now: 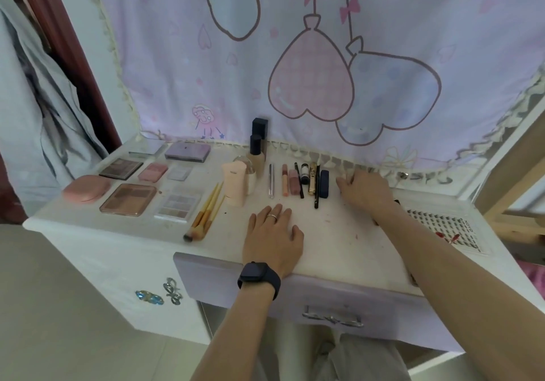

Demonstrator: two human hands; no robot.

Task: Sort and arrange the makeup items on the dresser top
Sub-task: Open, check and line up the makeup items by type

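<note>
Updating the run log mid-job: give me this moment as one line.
left hand: flat on dresser top | right hand: resting right of navy case | palettes: grouped left | brushes: bundled

Soft, even daylight; edges bowed by wide-angle.

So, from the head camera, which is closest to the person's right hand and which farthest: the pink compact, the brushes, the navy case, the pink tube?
1. navy case, just left of the right hand.
2. pink tube, standing further left.
3. brushes, lying left of the tube.
4. pink compact, far left edge.
</note>
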